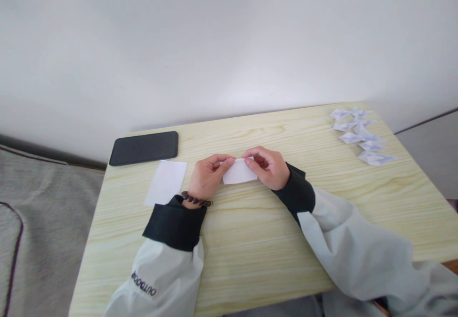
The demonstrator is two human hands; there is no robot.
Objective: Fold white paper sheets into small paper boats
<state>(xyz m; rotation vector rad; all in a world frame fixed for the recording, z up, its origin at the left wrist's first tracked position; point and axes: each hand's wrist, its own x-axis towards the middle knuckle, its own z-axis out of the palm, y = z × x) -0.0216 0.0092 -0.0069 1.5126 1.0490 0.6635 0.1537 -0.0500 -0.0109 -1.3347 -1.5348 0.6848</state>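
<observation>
A small white sheet of paper (239,173) is held just over the middle of the table, its upper edge pinched between both hands. My left hand (209,174) grips the upper left corner between thumb and forefinger; a dark bead bracelet circles that wrist. At the upper right corner, my right hand (266,167) pinches the same edge with thumb and fingers. The paper looks folded along its top, though the fingers partly hide that edge. Left of my left hand lies a flat white paper sheet (165,182).
A black phone (144,148) lies at the table's back left. Several folded white paper shapes (372,158) sit in a cluster at the back right. The wood-grain table (246,250) meets a white wall (229,45) behind. Grey fabric (46,221) is at the left.
</observation>
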